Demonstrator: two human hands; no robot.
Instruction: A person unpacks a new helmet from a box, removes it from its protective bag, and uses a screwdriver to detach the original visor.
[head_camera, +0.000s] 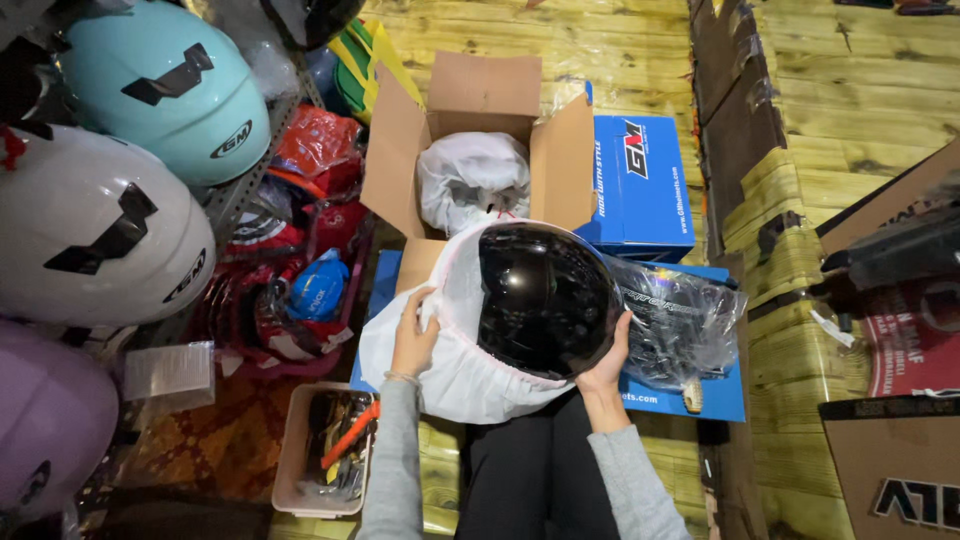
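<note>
- Hands came nearest, both in grey sleeves: the left hand (413, 335) gripped the white cloth bag (450, 370) at its gathered edge, and the right hand (607, 362) cupped the lower side of the glossy black helmet (545, 298), fingers spread against the shell.
- Helmet sat half inside the cloth bag, over the person's lap, its dark dome uncovered toward the camera.
- Just right of the helmet lay a crumpled clear plastic bag (680, 320), resting on a flat blue box (700, 395).
- Lower left stood a pale plastic tub (300, 450) holding tools, an orange handle among them.
- Beyond the helmet, an open cardboard box (480, 110) held another white-wrapped bundle (472, 180); a second blue box (640, 180) touched its right side.
- At far left, mint (165, 85), white (90, 235) and lilac (50, 415) helmets lined a rack.
</note>
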